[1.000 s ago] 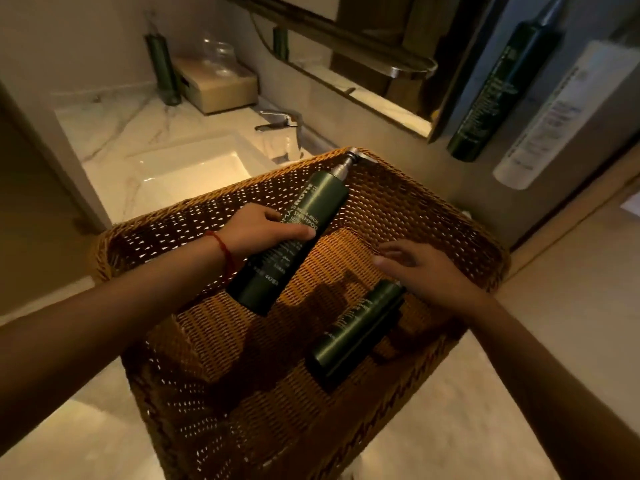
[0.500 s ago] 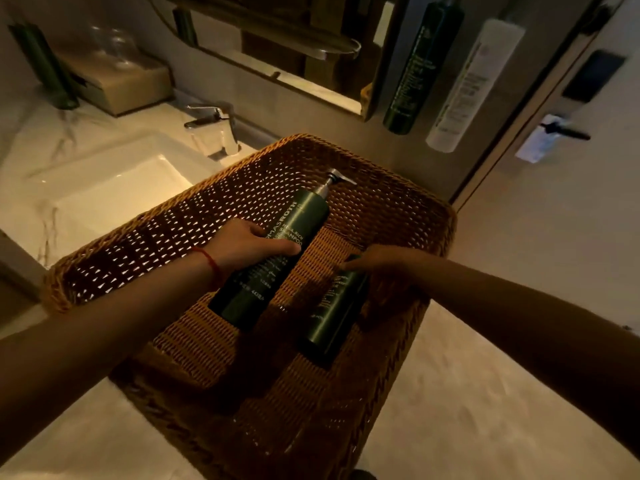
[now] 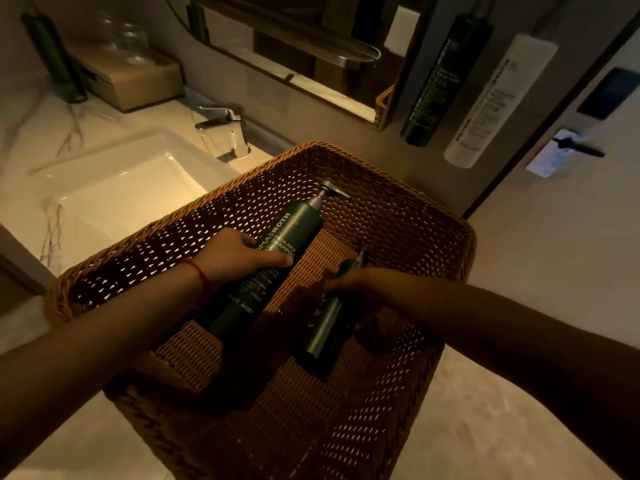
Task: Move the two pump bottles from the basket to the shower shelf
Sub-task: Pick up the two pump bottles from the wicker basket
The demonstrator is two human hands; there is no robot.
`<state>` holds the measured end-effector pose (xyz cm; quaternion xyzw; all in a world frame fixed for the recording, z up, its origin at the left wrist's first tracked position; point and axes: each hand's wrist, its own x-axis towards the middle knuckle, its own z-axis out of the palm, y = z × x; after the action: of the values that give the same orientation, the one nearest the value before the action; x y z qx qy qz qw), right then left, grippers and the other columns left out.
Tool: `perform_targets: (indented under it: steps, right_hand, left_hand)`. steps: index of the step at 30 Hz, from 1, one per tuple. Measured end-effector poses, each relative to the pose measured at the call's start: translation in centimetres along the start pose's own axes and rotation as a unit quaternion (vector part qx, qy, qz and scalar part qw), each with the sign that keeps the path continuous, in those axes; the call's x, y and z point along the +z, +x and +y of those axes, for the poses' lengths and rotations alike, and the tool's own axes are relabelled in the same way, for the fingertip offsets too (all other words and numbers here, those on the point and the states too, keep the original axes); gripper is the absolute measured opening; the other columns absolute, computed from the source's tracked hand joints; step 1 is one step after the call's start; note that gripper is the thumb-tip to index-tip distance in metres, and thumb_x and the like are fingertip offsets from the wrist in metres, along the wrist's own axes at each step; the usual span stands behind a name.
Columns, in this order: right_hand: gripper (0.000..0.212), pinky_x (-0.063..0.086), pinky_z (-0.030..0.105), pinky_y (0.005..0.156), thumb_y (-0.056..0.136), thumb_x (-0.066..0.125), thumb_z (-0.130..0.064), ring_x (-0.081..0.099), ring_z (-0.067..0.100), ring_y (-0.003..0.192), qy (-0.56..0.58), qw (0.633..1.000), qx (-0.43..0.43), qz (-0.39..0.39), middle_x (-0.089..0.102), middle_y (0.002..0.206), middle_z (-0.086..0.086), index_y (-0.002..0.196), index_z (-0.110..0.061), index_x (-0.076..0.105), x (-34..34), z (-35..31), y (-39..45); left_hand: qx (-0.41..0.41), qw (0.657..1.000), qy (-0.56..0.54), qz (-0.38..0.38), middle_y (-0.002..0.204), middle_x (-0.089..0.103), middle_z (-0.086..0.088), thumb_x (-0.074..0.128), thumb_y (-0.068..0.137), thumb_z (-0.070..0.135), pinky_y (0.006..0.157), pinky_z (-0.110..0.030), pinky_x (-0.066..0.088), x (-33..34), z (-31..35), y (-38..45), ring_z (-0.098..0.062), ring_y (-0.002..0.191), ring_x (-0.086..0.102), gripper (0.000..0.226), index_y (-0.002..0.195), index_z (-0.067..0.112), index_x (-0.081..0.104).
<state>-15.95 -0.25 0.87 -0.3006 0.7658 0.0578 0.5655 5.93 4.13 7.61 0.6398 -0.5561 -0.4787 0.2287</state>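
Pump bottles (image 3: 273, 261) inside the basket (image 3: 433, 209), hands (image 3: 239, 256) seemingly gripping both.

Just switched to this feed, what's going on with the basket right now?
A person is reaching into the wicker basket with both hands. The left hand is wrapped around the larger green pump bottle. The right hand is closing over the smaller green bottle, though the dim light hides how firm that grip is. Both bottles are inside the basket, beside the sink.

Both hands (image 3: 239, 254) grip green pump bottles (image 3: 273, 258) inside wicker basket (image 3: 415, 216).
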Motion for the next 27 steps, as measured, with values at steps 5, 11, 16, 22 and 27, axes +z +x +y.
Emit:
perform_targets:
  steps: [5, 11, 16, 22, 27]
  right_hand:
    - [0.070, 0.049, 0.051, 0.086, 0.076, 0.070, -0.026, 0.056, 0.038, 0.108, 0.014, 0.999, -0.048, 0.005, 0.055, 0.107, 0.023, 0.129, -0.005, 0.029, 0.2, -0.7, 0.2]
    - [0.068, 0.054, 0.043, 0.068, 0.073, 0.072, -0.026, 0.057, 0.034, 0.093, 0.063, 0.986, -0.148, -0.050, 0.053, 0.106, 0.019, 0.127, -0.008, 0.035, -2.0, -2.6, -2.9]
    - [0.069, 0.052, 0.040, 0.075, 0.071, 0.071, -0.028, 0.055, 0.031, 0.108, 0.085, 0.955, -0.265, -0.102, 0.053, 0.125, 0.016, 0.129, -0.012, 0.036, -4.1, -1.7, -6.0]
    - [0.067, 0.051, 0.041, 0.083, 0.056, 0.075, -0.032, 0.057, 0.025, 0.106, 0.117, 0.908, -0.394, -0.083, 0.057, 0.116, 0.006, 0.116, -0.022, 0.045, -5.1, 0.4, -9.0]
    - [0.077, 0.054, 0.036, 0.075, 0.048, 0.075, -0.039, 0.061, 0.021, 0.101, 0.156, 0.877, -0.450, -0.069, 0.061, 0.111, 0.003, 0.118, -0.020, 0.049, -5.2, 2.1, -11.0]
  left_hand:
    - [-0.022, 1.000, -0.001, 0.015, 0.072, 0.065, -0.003, 0.078, 0.054, 0.044, 0.049, -0.022, 0.044, -0.3, 0.0, 0.3, -0.014, 0.064, 0.063, 0.034, 0.067, 0.015, 0.063]
    - [-0.046, 0.998, -0.027, 0.027, 0.070, 0.066, -0.002, 0.077, 0.058, 0.041, 0.037, -0.015, 0.043, -0.8, 0.4, 0.4, -0.008, 0.049, 0.063, 0.034, 0.072, 0.014, 0.063]
    - [-0.035, 0.997, -0.057, 0.045, 0.074, 0.065, -0.003, 0.074, 0.060, 0.041, 0.047, -0.021, 0.043, -1.0, 1.3, -0.2, -0.013, 0.061, 0.062, 0.033, 0.074, 0.014, 0.061]
    - [-0.016, 0.991, -0.118, 0.054, 0.073, 0.066, -0.001, 0.073, 0.055, 0.043, 0.046, -0.020, 0.045, -1.0, 3.0, -1.4, -0.008, 0.051, 0.064, 0.034, 0.073, 0.017, 0.061]
    - [0.003, 0.988, -0.147, 0.056, 0.075, 0.068, -0.002, 0.070, 0.035, 0.052, 0.055, -0.025, 0.047, -0.3, 4.3, -3.3, -0.013, 0.058, 0.067, 0.055, 0.075, 0.017, 0.062]
